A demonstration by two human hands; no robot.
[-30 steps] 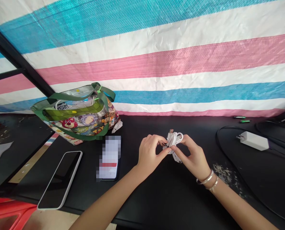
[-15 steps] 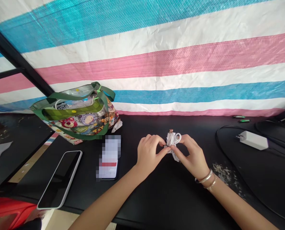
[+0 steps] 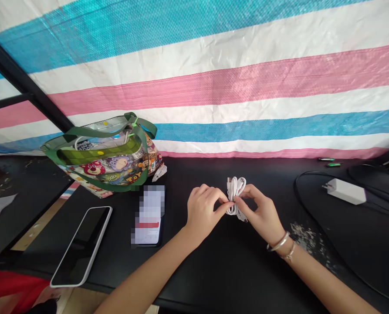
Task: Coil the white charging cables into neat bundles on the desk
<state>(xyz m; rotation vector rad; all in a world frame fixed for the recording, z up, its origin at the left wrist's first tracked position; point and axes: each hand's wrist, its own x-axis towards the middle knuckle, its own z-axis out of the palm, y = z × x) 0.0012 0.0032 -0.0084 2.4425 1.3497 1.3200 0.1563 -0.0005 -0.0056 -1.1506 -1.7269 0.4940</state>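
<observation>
While left hand is pinching cable (bundling, apparently), right hand is pinching too, likely needing steadiness next.

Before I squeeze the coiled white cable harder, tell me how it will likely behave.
The coiled white cable should flex easily: its narrow loops curve tightly. It is probably light, since the left hand and right hand pinch it between finger and thumb. Bunched loops may splay; no tie shows clearly.
</observation>
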